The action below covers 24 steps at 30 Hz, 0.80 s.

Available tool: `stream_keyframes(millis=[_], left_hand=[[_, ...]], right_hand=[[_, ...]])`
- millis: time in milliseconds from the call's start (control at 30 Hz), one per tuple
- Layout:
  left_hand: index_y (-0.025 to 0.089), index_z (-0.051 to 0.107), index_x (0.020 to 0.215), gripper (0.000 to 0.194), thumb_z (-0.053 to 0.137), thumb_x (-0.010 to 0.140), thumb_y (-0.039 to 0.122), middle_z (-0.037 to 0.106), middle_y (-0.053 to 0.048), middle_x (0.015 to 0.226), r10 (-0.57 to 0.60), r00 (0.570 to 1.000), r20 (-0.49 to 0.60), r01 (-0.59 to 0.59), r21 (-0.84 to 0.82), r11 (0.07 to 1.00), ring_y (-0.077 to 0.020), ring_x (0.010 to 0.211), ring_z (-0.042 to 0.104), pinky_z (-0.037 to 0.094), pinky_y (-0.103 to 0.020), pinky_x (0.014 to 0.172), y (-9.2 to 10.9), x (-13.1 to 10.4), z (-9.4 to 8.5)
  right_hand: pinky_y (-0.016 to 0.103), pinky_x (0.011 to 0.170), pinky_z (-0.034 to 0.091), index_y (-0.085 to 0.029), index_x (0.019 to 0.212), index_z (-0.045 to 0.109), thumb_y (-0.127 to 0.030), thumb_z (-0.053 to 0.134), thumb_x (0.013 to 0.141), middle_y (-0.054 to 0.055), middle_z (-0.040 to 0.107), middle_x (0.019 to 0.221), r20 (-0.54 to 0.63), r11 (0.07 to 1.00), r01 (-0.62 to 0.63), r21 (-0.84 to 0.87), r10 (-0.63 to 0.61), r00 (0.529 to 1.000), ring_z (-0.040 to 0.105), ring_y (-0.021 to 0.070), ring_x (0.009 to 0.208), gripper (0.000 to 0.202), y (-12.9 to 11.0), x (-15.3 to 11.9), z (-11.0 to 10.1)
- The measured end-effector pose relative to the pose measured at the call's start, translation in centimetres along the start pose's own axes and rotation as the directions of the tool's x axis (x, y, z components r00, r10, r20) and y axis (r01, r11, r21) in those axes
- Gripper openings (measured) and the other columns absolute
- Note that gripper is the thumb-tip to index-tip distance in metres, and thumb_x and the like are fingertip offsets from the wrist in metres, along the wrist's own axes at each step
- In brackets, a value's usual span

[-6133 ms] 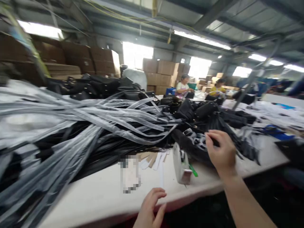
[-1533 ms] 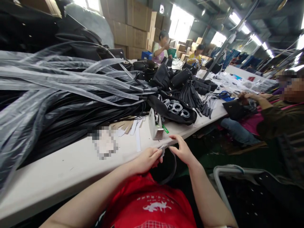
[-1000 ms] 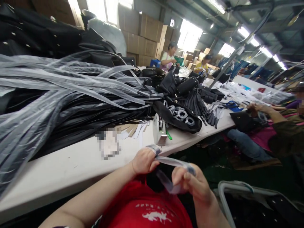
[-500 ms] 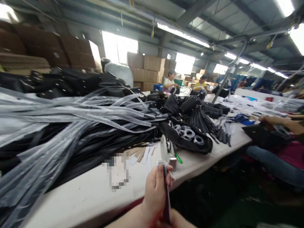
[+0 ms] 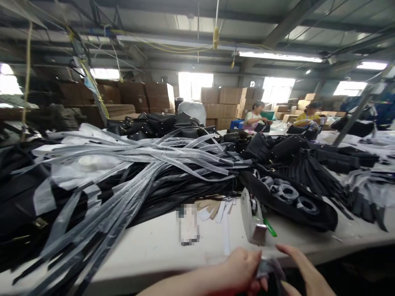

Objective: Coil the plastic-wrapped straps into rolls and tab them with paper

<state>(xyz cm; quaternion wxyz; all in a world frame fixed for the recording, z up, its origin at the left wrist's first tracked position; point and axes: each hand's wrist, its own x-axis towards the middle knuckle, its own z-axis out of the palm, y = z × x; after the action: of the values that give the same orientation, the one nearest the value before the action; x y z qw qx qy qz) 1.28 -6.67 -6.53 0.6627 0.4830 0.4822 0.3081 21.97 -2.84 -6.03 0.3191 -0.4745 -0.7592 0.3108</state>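
At the bottom of the view, just off the table's front edge, my left hand (image 5: 242, 267) is closed around a dark strap (image 5: 268, 268) with a cloudy plastic wrap at its end. To its right is my right hand (image 5: 305, 271), with index finger and thumb spread on either side of the strap's loose part. Whether that thumb touches the strap, I cannot tell. Beyond the hands stands a tape dispenser (image 5: 254, 226) with a large pale roll, and a green-handled tool (image 5: 269, 227) lies against it.
Plastic-wrapped straps (image 5: 123, 193) lie heaped across the left of the white table (image 5: 148, 246). A black pouch (image 5: 321, 218) holding several clear-wrapped rings lies at the right. Paper strips (image 5: 212, 207) and a blurred-out flat object (image 5: 188, 226) are in the middle. Two people work at the back.
The view has turned left. My right hand has come up from the strap's lower end to beside my left hand, its fingers now spread. The strap, held upright before, is now bunched up.
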Motion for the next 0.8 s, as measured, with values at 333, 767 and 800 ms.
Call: stream_keyframes(millis=[333, 767, 800], left_hand=[[0.012, 0.061, 0.080, 0.058, 0.048, 0.084, 0.069, 0.039, 0.008, 0.048, 0.179, 0.947, -0.266, -0.301, -0.549, 0.780, -0.0076, 0.041, 0.040, 0.045, -0.026, 0.055, 5.8, 0.8, -2.4], [0.021, 0.055, 0.046, 0.051, 0.051, 0.085, 0.053, 0.053, -0.002, 0.044, 0.355, 0.935, -0.006, -0.279, 0.608, 0.743, -0.0155, 0.044, 0.045, 0.037, -0.026, 0.055, 0.1, 0.6, -3.6], [0.021, 0.057, 0.044, 0.055, 0.048, 0.087, 0.055, 0.051, -0.002, 0.041, 0.273, 0.962, -0.010, -0.223, 0.548, 0.806, -0.0145, 0.040, 0.043, 0.035, -0.025, 0.051, 0.1, 0.5, -3.5]], right_hand=[[0.026, 0.058, 0.042, -0.014, 0.096, 0.067, -0.062, 0.051, 0.087, 0.000, 0.057, 0.063, 0.575, 0.785, -0.427, 0.448, 0.113, 0.810, 0.050, 0.0121, 0.056, 0.051, -2.9, -3.0, 9.1], [0.029, 0.066, 0.049, -0.013, 0.091, 0.068, -0.050, 0.059, 0.086, 0.004, 0.066, 0.071, 0.343, 0.885, -0.347, 0.311, 0.236, 0.909, 0.060, 0.0151, 0.061, 0.039, -0.6, -1.0, 0.1], [0.031, 0.072, 0.049, -0.013, 0.093, 0.069, -0.047, 0.060, 0.085, 0.006, 0.069, 0.082, 0.291, 0.939, -0.293, 0.181, 0.234, 0.928, 0.063, 0.0179, 0.073, 0.035, 0.0, -0.8, 0.0]])
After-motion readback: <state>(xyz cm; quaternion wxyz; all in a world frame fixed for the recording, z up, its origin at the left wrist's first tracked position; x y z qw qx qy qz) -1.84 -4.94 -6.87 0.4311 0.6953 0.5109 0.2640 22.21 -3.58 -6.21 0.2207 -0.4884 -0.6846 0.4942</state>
